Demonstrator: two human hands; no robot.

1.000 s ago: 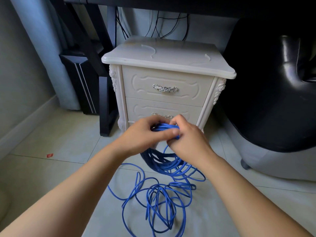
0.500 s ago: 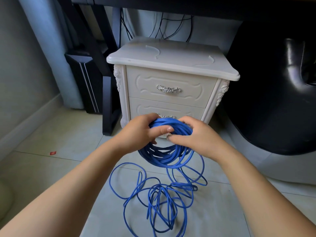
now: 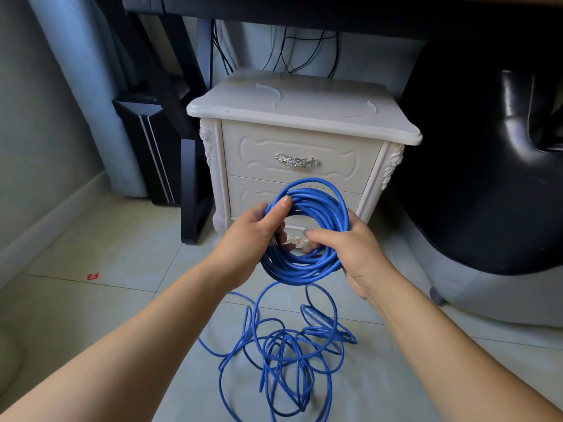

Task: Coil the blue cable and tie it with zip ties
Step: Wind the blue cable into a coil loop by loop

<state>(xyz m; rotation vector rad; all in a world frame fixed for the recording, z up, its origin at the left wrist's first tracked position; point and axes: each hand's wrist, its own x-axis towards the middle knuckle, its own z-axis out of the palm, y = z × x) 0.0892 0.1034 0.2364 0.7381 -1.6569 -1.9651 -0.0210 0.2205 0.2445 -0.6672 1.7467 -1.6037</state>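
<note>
Blue cable (image 3: 300, 269) forms one coil, with two hands, left hand (image 3: 246, 239) and right hand (image 3: 359, 257), curling fingers (image 3: 278, 210) round it.

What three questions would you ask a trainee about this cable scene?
1. True or false: the whole cable is wound up already.
2. Whose thumb lies over the top of the coil? A. left hand B. right hand C. neither
3. Fill in: the loose loops lie on the ____.
Key: 1 false; 2 A; 3 floor.
</note>
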